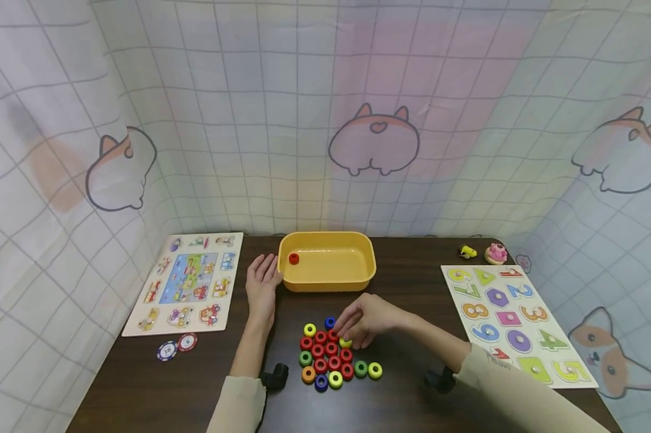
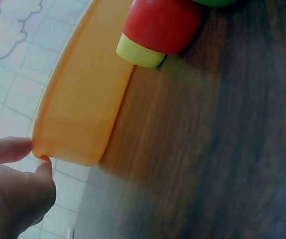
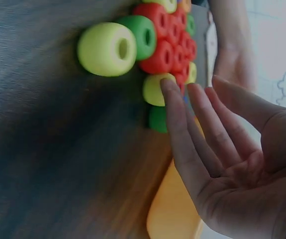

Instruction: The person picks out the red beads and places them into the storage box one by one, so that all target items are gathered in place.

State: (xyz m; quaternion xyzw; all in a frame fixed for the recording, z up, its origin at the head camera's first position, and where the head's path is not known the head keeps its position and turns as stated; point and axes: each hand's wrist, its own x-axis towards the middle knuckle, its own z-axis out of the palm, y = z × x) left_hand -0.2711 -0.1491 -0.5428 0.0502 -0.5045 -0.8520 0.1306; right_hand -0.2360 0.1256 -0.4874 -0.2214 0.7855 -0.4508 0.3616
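Observation:
A yellow plastic tray (image 1: pixel 327 287) stands at the back, with one red bead (image 1: pixel 294 258) inside it at the left. My left hand (image 1: pixel 262 281) is at the tray's left side; in the left wrist view its fingertips (image 2: pixel 43 164) touch the tray's corner. Thick beads with holes, red, yellow, green, blue and orange, lie in a cluster (image 1: pixel 333 362) in front of the tray. Over its right side hovers my right hand (image 1: pixel 365 320), fingers extended and thumb apart. One fingertip overlaps a yellow bead (image 3: pixel 155 90); whether they touch I cannot tell. Nothing shows between those fingers.
On the left lie a picture puzzle board (image 1: pixel 228 307) and two poker chips (image 1: pixel 167 350). A number and shape puzzle board (image 1: pixel 520 319) lies on the right. Behind it are a small yellow toy (image 1: pixel 467 251) and a pink toy (image 1: pixel 496 253). A patterned curtain (image 1: pixel 303 120) hangs behind the table.

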